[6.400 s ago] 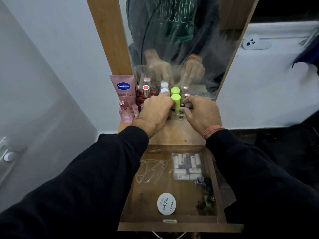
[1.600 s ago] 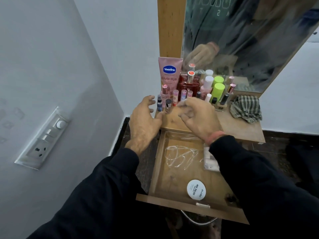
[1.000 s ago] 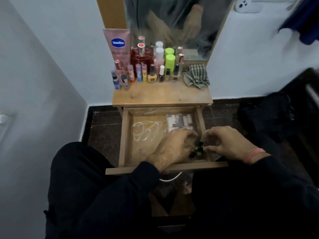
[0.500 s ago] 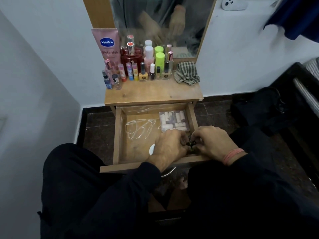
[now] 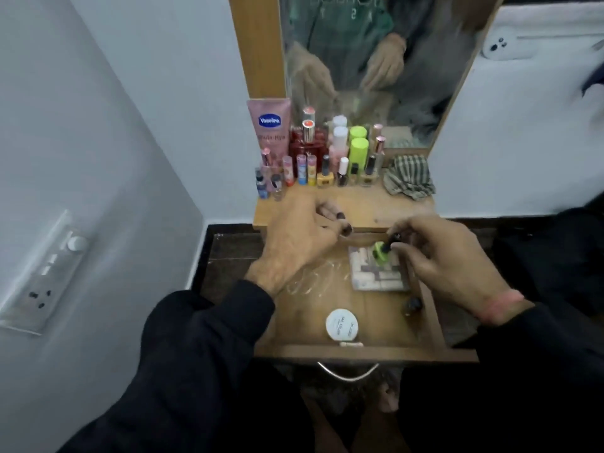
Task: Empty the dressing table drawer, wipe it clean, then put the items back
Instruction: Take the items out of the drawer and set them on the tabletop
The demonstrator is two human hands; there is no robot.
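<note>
Fingers (image 5: 397, 246) pinch one green bottle (image 5: 379, 251); perhaps two in left hand (image 5: 295, 245).

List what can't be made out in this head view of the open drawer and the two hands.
- Left hand: grips small dark bottles; their number and labels are hidden by the fingers and blur.
- Right hand: its grip covers most of the green bottle.
- White round tin: lid text too small.
- Dark bottle by the drawer wall: blurred, type unclear.
- Drawer's left part: behind the left arm.
</note>
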